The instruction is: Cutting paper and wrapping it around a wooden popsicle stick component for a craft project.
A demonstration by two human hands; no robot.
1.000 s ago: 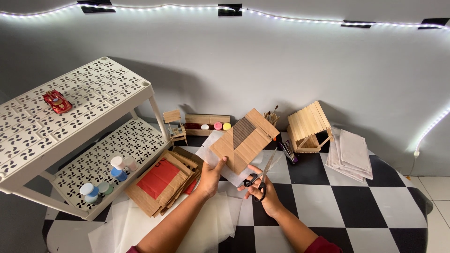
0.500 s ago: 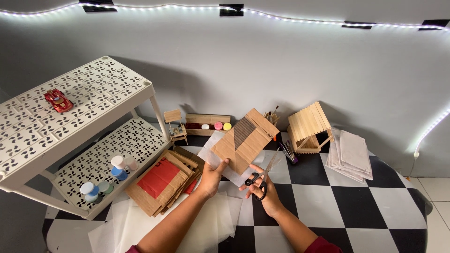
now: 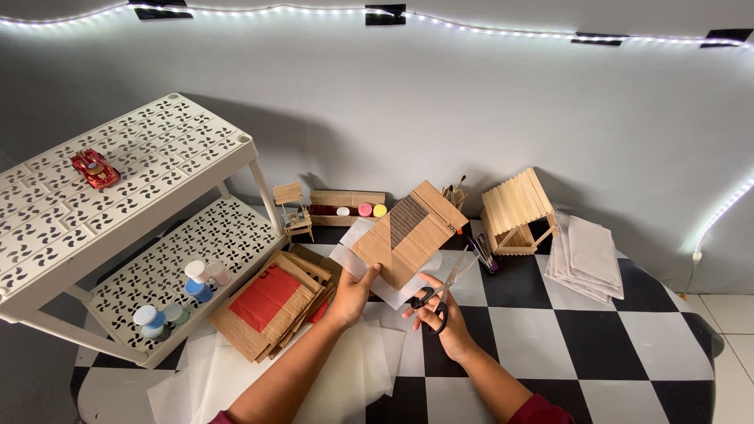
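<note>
- Little has moved since the earlier frames: both hands keep the same spots over the checkered table [image 3: 597, 345], cardboard piece held at the same tilt
- left hand [image 3: 352, 294] clamped on the lower corner of the cardboard piece [image 3: 408, 234], thumb on top, fingers under; piece held up off the table, tilted, far corner pointing to the wall
- cardboard piece is brown with a darker ribbed strip near its middle, white sheet [image 3: 353, 255] right under it
- right hand [image 3: 444, 318] closed through the black handles of the scissors [image 3: 441, 289], blades slightly apart, tips pointing up toward the right edge of the cardboard, just beside it; touching or not, cannot tell
- stack of cardboard with a red sheet [image 3: 271, 302] lies left of the left hand, near the white shelf [image 3: 126, 180]
- red toy car [image 3: 94, 168] on the top shelf, small paint jars [image 3: 196, 281] on the lower shelf
- stick house [image 3: 517, 210] and grey cloth pile [image 3: 587, 257] stand to the right, well apart from the hands
- small wooden chair [image 3: 292, 208] and paint pots [image 3: 357, 210] by the wall
</note>
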